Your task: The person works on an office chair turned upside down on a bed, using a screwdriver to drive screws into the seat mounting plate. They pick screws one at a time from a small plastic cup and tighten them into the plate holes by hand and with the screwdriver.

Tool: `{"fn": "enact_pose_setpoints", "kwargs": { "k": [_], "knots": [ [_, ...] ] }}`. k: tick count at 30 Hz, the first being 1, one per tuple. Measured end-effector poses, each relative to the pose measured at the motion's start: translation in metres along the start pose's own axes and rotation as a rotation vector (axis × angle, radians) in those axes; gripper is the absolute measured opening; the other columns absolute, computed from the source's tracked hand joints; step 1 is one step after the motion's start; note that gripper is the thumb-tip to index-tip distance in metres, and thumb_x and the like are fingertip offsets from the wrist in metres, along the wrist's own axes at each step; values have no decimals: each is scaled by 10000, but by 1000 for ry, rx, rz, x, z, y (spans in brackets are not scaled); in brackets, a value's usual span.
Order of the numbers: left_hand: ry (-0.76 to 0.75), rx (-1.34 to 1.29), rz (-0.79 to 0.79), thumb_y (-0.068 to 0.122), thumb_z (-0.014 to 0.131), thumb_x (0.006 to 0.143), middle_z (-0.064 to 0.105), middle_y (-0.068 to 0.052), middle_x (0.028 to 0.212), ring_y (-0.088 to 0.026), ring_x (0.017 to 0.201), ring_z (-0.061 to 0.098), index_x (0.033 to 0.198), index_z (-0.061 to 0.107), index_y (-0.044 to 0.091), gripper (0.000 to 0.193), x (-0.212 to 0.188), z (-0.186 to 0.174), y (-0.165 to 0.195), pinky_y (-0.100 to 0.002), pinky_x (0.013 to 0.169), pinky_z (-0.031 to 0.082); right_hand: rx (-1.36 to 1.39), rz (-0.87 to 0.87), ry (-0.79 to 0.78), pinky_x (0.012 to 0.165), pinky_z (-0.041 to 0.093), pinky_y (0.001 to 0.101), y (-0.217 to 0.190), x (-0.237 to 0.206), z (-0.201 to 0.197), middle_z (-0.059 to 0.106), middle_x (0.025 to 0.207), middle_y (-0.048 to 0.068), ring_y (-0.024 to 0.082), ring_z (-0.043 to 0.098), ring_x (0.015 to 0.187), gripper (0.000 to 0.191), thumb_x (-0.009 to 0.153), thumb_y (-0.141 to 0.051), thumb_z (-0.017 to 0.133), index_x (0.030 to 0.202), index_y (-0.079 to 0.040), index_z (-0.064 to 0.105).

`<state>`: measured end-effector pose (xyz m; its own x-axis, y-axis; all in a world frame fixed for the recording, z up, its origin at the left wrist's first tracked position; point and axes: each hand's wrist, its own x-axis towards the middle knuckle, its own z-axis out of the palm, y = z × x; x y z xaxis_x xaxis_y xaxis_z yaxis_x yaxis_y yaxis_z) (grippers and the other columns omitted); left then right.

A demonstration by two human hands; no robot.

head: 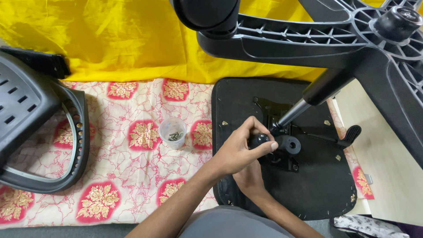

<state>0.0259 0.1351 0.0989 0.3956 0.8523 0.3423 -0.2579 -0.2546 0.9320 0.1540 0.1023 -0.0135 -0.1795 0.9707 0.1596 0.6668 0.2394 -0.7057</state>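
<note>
An office chair lies upside down, its black seat underside (317, 185) facing up. My left hand (240, 150) is closed around a round black knob (260, 140) on the metal mechanism plate (282, 115) at the seat's middle. My right hand (250, 178) lies just below it on the seat, fingers hidden under my left hand. The gas cylinder (324, 88) rises from the mechanism to the black star base (308, 42).
A clear plastic cup of small screws (172, 132) stands on the floral cloth (132, 176), left of the seat. A black mesh backrest with armrest (26, 110) lies at far left. Yellow cloth (110, 35) covers the back. A caster (207, 13) hangs overhead; a lever (350, 134) sticks out at right.
</note>
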Motion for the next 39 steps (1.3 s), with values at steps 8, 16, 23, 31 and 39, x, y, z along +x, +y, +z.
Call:
{"fn": "enact_pose_setpoints", "kwargs": {
  "k": [8, 16, 23, 31, 39],
  "knots": [
    [88, -179, -117, 338, 536, 1050, 486, 23, 829, -68, 780, 452, 1170, 571, 73, 293, 3, -14, 0, -236, 723, 408, 135, -46, 36, 732, 588, 353, -13, 4, -5, 692, 961, 170, 263, 736, 835, 302, 784, -54, 761, 1031, 28, 607],
    [76, -235, -77, 264, 405, 1103, 549, -13, 1005, -75, 908, 479, 1188, 581, 63, 280, -6, -31, -6, -239, 859, 411, 127, 95, -22, 712, 613, 290, -13, 14, -9, 755, 814, 76, 167, 780, 767, 203, 817, -107, 803, 914, -17, 650],
    [114, -175, -89, 257, 456, 1103, 606, -43, 1064, -83, 944, 531, 1216, 568, 39, 271, -8, -32, -11, -240, 840, 461, 391, 273, -164, 765, 610, 274, -3, 19, -19, 728, 909, 37, 129, 724, 852, 243, 850, -94, 755, 1048, -16, 639],
    [49, -214, -152, 253, 510, 1096, 623, -91, 982, -145, 905, 638, 1306, 495, 47, 294, -12, -13, -2, -298, 853, 536, 782, 323, -139, 609, 451, 291, -59, 45, -102, 575, 820, 30, 133, 542, 704, 565, 1123, -503, 406, 1208, 4, 641],
    [8, 462, -78, 144, 601, 1026, 611, -168, 1075, -320, 1032, 610, 1253, 542, 4, 273, -37, -13, -13, -405, 912, 482, -622, 220, -398, 782, 549, 472, -166, 70, -153, 701, 707, 174, 367, 716, 786, 400, 977, -480, 491, 1087, -147, 683]
  ]
}}
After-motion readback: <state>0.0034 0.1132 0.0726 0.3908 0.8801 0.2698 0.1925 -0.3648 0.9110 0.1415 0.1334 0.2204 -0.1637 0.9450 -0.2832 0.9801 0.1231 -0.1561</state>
